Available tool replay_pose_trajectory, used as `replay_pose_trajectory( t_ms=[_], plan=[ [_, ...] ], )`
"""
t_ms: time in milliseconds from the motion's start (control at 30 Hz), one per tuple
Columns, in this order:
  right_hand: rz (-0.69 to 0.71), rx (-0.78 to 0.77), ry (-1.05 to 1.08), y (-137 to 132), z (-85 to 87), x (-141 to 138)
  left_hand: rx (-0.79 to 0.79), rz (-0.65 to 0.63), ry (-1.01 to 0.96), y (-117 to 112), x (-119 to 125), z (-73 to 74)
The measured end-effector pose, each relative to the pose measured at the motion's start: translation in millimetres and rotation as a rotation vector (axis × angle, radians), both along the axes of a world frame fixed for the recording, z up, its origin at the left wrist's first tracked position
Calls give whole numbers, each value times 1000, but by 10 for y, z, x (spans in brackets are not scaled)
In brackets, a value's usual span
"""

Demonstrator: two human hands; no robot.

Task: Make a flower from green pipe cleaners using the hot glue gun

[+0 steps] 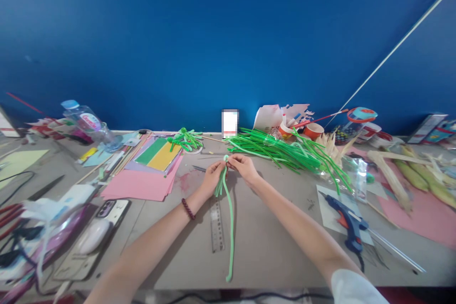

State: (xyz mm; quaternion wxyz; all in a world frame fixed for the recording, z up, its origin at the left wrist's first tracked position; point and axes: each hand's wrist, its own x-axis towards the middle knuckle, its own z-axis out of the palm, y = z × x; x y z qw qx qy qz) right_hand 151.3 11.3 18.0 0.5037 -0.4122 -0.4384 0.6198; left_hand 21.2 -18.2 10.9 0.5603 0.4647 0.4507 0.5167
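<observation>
My left hand point(213, 175) and my right hand point(242, 167) meet at the table's middle, both pinched on the top end of a light green pipe cleaner bundle point(231, 218). The top is curled into a small loop between my fingertips. The strands hang down toward me across the grey table point(270, 242), one long strand reaching near the front edge. A dark bead bracelet sits on my left wrist. A clear ruler point(216, 227) lies just left of the strands.
A pile of dark green pipe cleaners point(285, 152) lies behind my right hand, a green twisted piece point(185, 140) behind my left. Pink paper sheets point(142, 183), a water bottle point(87, 123), a phone point(110, 209), a blue glue gun point(347, 223), cups point(313, 130) surround.
</observation>
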Motion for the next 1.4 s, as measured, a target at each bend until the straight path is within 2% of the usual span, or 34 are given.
replay_pose_trajectory(
  t_ms=[233, 400, 633, 867, 1033, 1167, 1400],
  plan=[
    [138, 157, -108, 65, 6, 89, -28, -86, -108, 40, -11, -71],
    [98, 288, -181, 52, -6, 75, -63, -113, -161, 68, -26, -114],
    [64, 248, -192, 28, -54, 37, -64, -57, -174, 33, -24, -87],
    [37, 287, -231, 37, -62, 38, -79, -45, -172, 26, -40, -60],
    [19, 234, -169, 34, -61, 40, -62, -58, -131, 43, -55, -102],
    [107, 133, -17, 35, -22, 63, -74, -80, -120, 24, -40, -78],
    [149, -54, 235, 23, 26, 58, 60, 10, 63, -14, -10, 23]
  ],
)
